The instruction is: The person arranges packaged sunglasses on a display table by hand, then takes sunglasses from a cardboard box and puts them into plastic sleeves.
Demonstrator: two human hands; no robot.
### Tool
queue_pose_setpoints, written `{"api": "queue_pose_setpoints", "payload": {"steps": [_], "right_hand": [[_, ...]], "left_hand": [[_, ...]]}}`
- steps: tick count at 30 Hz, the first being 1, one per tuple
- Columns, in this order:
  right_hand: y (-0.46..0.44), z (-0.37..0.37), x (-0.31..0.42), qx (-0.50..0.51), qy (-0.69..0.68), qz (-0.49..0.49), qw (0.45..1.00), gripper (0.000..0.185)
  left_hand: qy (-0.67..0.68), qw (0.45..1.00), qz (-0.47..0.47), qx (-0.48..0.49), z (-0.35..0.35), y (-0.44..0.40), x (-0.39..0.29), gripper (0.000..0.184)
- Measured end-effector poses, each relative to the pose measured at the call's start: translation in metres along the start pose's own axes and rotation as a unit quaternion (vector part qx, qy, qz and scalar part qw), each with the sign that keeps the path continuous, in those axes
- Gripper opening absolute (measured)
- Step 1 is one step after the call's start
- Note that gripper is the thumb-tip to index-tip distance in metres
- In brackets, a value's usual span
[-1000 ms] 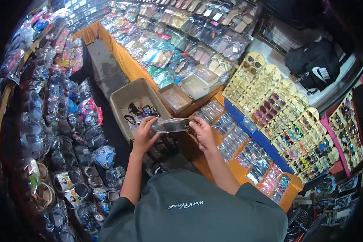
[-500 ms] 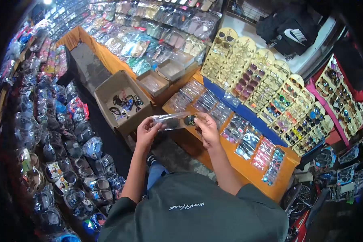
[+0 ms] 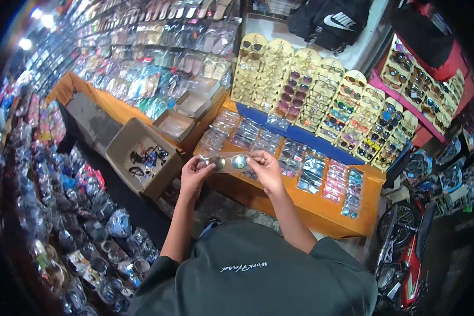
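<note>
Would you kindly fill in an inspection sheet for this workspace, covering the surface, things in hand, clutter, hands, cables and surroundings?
Surface: orange-covered table bearing rows of bagged eyewear.
Things in hand: sunglasses in a clear plastic sleeve, held up between both hands.
Clutter: cardboard box with loose dark items inside, too small to identify; smaller open boxes beside it.
Hands: left hand pinches one end of the sleeve, right hand the other.
Cables: nothing seen.
Surroundings: eyewear display boards, wrapped footwear, black bag, parked motorcycle.
</note>
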State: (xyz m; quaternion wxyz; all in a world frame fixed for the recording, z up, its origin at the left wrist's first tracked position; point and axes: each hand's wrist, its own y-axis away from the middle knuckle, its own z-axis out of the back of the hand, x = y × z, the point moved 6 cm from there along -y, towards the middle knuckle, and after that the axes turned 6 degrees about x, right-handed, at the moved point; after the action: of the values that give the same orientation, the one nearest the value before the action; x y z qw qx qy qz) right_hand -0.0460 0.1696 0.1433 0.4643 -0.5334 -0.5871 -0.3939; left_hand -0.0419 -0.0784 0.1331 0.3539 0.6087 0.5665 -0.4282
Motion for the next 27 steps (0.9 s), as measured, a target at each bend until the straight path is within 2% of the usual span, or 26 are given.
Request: {"api": "queue_pose_setpoints", "payload": {"steps": [1,5,7,13,16,20,23,27], "right_hand": [[0.001,0.000,0.006,-0.016,0.014,-0.008,1.000,0.020],[-0.004,0.003,0.019,-0.066,-0.001,0.016,0.998,0.014],[-0.006,0.004,0.024,-0.055,0.037,0.028,0.997,0.012],[-0.005,0.005,0.029,-0.108,0.066,0.052,0.991,0.015],[0.000,0.008,0.023,-0.155,0.071,0.026,0.985,0.017],[0.008,0.004,0.023,-0.156,0.079,0.051,0.983,0.016],[0.014,0.003,0.015,-0.170,0.038,0.051,0.983,0.019],[0.022,0.013,0.000,-0.204,0.028,0.066,0.976,0.017]], "left_hand": [[0.024,0.999,0.028,-0.007,-0.006,-0.003,-0.006,0.026],[0.012,0.999,0.039,0.025,-0.011,-0.025,-0.016,0.022],[-0.002,0.998,0.045,0.039,-0.010,-0.037,-0.013,0.023],[-0.025,0.996,0.052,0.072,-0.014,-0.057,-0.006,0.022],[-0.025,0.994,0.060,0.085,-0.018,-0.060,-0.005,0.019],[-0.034,0.990,0.071,0.115,-0.019,-0.064,0.003,0.024],[-0.054,0.986,0.043,0.150,-0.028,-0.062,-0.003,0.028],[-0.108,0.985,0.017,0.137,-0.023,-0.066,0.010,0.028]]}}
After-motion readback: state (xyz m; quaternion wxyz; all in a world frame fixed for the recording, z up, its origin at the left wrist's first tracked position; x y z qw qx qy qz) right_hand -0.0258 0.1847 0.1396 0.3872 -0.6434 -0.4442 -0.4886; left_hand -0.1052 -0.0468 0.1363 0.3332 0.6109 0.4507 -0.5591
